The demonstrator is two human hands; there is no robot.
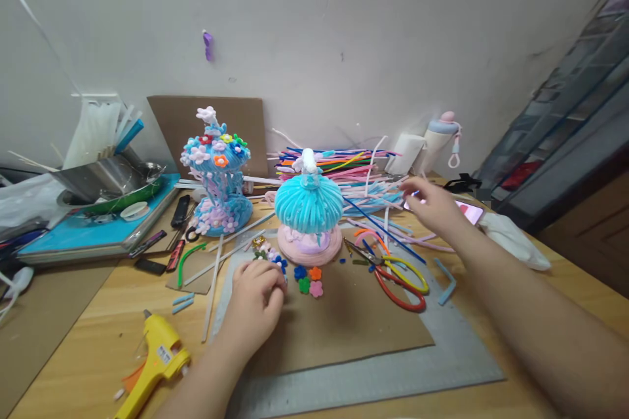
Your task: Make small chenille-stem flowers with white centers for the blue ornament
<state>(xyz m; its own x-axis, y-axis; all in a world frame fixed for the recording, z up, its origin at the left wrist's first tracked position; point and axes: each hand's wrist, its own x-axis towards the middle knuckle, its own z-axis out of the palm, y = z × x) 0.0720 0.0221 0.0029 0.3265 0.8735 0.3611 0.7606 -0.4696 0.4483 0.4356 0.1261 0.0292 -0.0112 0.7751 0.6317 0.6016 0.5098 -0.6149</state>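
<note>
My left hand (pixel 256 298) rests on the brown cardboard with its fingers curled in, beside a small pile of felt-like flowers (pixel 275 256). Whatever lies under its fingertips is hidden. To its right sit several loose flowers, among them an orange flower (pixel 315 273) and a pink flower (pixel 316 289). Behind them stands a turquoise pipe-cleaner dome (pixel 308 204) on a round pink base (pixel 289 250), topped by a white stem. My right hand (pixel 426 204) is stretched out over the right end of the pipe cleaners (pixel 378 193), fingers apart, near a phone (pixel 469 211).
Scissors (pixel 400 281) with red and yellow handles lie right of the dome. A yellow glue gun (pixel 160 357) lies at front left. A flower-covered blue pipe-cleaner piece (pixel 221 173) stands behind left. A metal bowl (pixel 108 180) and a bottle (pixel 435 144) stand farther out.
</note>
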